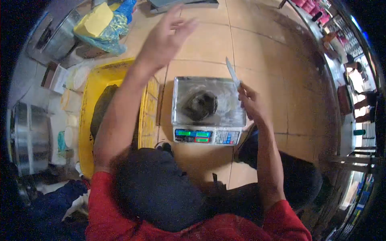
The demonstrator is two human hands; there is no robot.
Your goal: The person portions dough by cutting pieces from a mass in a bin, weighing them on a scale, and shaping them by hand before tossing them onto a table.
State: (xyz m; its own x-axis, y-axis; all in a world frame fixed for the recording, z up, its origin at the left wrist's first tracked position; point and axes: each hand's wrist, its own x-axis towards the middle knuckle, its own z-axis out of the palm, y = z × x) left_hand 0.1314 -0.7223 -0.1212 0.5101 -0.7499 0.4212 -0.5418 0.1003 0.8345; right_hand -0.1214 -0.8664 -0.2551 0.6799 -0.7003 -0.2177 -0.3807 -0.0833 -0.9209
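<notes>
My right hand [250, 102] is closed round the handle of a knife [232, 72], whose blade points up and away. It is just beyond the right edge of a digital scale [231, 114] with a metal tray and lit green displays. On the tray lies a dark, rounded lump [202, 105]; what it is, I cannot make out. My left hand [167, 36] is raised beyond the scale at the upper left, fingers apart and slightly blurred, holding nothing. Under my left forearm stands a yellow crate [90, 104] with a large dark item [103, 105] inside, partly hidden by the arm.
A blue and yellow plastic bag [114, 32] lies beyond the crate. White buckets [79, 77] and metal containers [28, 130] line the left side. A grey flat object [185, 5] is at the top. People [364, 106] are at the far right. My knees flank the scale's near side.
</notes>
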